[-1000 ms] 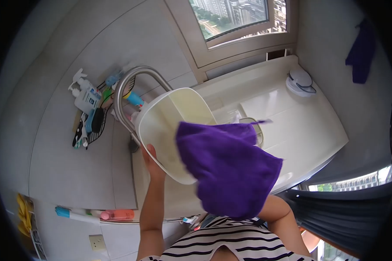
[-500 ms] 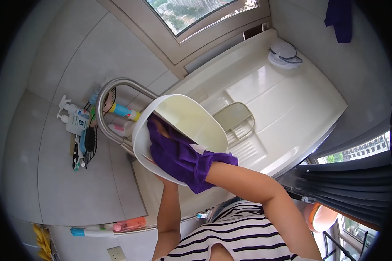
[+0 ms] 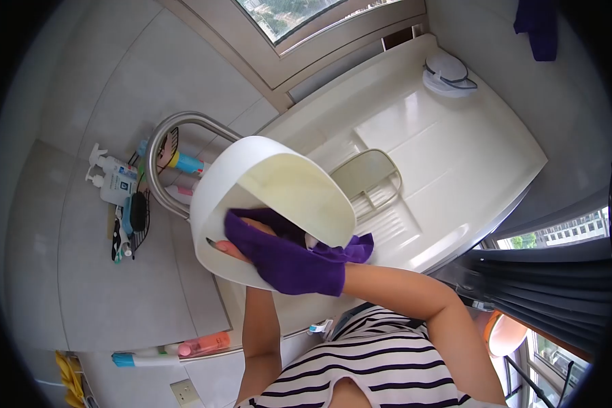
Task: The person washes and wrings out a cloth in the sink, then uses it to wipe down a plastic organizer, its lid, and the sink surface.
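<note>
A white plastic basin [image 3: 214, 197] is tilted over the sink, its opening turned toward me. My left forearm [image 3: 260, 333] rises behind its near side, where the left hand supports it from below, mostly hidden by the wall. Inside the opening, my right hand [image 3: 257, 226] presses a purple cloth [image 3: 299, 268] against the inner wall. The cloth drapes over the hand and wrist, and one end hangs past the rim. Fingertips show beside the cloth near the left part of the rim.
A curved metal faucet [image 3: 158, 160] stands left of the basin, beside a wall rack [image 3: 143, 231] with bottles and brushes. The cream sink [image 3: 455, 156] has a rectangular insert [image 3: 367, 177] and a white mesh item [image 3: 449, 75] in its far corner. A pink bottle [image 3: 204, 343] lies on the ledge.
The basin has tipped further toward me and shifted slightly left, showing more of its outer wall. My right hand and the cloth have moved lower inside it.
</note>
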### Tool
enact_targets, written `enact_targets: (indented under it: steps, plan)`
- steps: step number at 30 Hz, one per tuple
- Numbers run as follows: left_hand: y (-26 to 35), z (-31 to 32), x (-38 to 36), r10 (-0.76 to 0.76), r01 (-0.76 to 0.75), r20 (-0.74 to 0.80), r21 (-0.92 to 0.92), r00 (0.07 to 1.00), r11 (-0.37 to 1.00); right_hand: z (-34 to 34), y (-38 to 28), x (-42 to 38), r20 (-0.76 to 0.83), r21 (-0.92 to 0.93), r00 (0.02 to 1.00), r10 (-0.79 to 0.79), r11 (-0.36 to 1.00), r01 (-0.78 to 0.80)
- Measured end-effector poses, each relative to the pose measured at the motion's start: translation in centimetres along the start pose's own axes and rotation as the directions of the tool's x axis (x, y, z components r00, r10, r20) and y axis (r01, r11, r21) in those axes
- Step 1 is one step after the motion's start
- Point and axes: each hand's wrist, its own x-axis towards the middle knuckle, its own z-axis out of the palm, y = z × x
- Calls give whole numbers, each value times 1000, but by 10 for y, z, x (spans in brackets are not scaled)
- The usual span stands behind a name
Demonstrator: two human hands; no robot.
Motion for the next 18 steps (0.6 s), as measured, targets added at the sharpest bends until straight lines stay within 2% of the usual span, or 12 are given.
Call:
enact_targets:
  steps: [1, 2, 3, 7, 9, 11, 13, 14, 15, 16, 17, 18]
  plan:
    - [-7, 7, -5, 182, -168, -2, 379, 983, 910, 1, -10, 11, -142, 129, 989, 35, 992, -16]
    - [-10, 11, -7, 233, -213, 15, 466, 972, 859, 2, -14, 15, -281, 259, 956, 88, 966, -13]
    - [-11, 14, -10, 269, -238, 20, 529, 963, 814, 3, -11, 5, -166, 387, 971, 170, 917, -95]
    - [-3, 25, -2, 329, -278, 20, 583, 944, 763, -1, -6, -4, -98, 109, 989, 113, 989, -102]
    - [9, 22, 3, 343, -290, 24, 594, 939, 751, -5, -5, -15, 120, -123, 992, 27, 992, -12]
    - [17, 16, 4, 328, -288, 41, 590, 944, 754, -14, -1, -22, 477, -321, 878, 34, 937, 138]
    - [16, 24, 1, 313, -274, 57, 645, 948, 713, -25, -4, -14, 676, -292, 715, 177, 955, 40]
    - [10, 30, -4, 310, -263, 61, 695, 949, 669, -21, -1, -15, 680, -290, 712, 176, 956, 41]
    - [-11, 31, -9, 468, -331, 87, 818, 880, 471, -16, 4, -16, 400, -344, 916, -23, 923, 173]
    - [-29, 33, -13, 597, -355, 147, 902, 789, 246, -12, 8, -16, 75, -441, 963, -257, 858, 263]
    - [-29, 34, -14, 591, -354, 149, 902, 793, 247, -9, -14, -6, -134, -138, 986, 100, 983, -119]
    - [-27, 37, -14, 521, -337, 72, 834, 851, 436, -1, -16, 0, -140, -140, 985, 102, 983, -121]
